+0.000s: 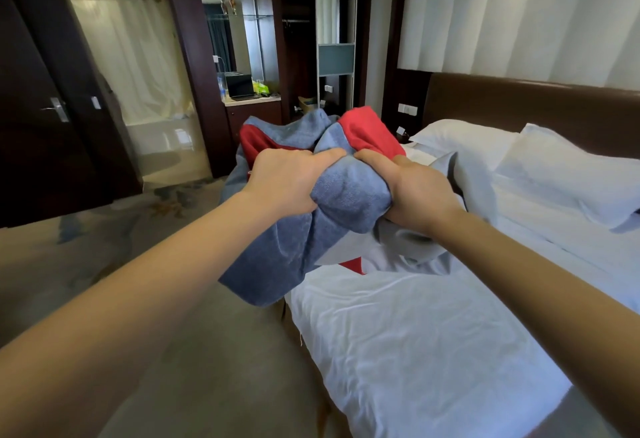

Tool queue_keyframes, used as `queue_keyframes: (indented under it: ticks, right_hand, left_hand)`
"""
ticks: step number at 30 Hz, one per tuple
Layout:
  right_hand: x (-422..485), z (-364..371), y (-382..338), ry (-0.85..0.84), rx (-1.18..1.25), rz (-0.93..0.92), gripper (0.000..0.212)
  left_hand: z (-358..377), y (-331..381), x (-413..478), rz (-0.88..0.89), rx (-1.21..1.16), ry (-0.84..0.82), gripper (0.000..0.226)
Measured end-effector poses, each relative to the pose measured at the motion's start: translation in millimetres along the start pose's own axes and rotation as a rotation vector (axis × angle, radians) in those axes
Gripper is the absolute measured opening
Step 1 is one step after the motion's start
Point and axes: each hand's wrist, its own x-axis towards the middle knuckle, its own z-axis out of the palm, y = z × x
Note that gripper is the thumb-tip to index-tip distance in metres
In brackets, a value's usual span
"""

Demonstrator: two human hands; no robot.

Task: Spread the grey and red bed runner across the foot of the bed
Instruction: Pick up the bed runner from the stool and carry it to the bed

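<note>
Both | left hand [287, 183], right hand [417, 193] | gripping bunched bed runner [346, 195]

The grey and red woven cloth bed runner [343, 191] looks coarse and matt. The white cotton-like bed sheet [415, 333] is smooth, faintly creased. The dark brown headboard [519, 108] looks leathery, slightly glossy.

No legible text, label or number anywhere.

Bed [398, 361], wrinkled white sheet [485, 299]; two white pillows [571, 174] by headboard [519, 105]; bunched runner [343, 191] folds touching sheet.
</note>
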Motion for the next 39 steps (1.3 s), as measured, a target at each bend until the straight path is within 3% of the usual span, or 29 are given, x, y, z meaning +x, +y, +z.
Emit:
queue_keyframes:
  ticks: [8,19,30,39]
  right_hand:
    - [114.1,62.9,56.5,0.028,0.006,-0.006,0.075]
    - [248.4,152.5,127.6,0.015,-0.009,0.018,0.077]
    - [329.9,282.4,175.4,-0.057,-0.067,0.318,0.082]
    - [331.5,382.9,223.3,-0.203,-0.066,0.585,0.085]
  left_hand:
    - [88.7,-54.2,94.3,-0.02,-0.033,-0.018,0.051]
    - [213.9,-120.4,209.4,0.035,-0.05,-0.009,0.058]
    - [393.2,-169.8,310.0,0.261,-0.14,0.002,0.057]
    - [532.6,-139.7,364.3,0.478,-0.328,-0.167,0.057]
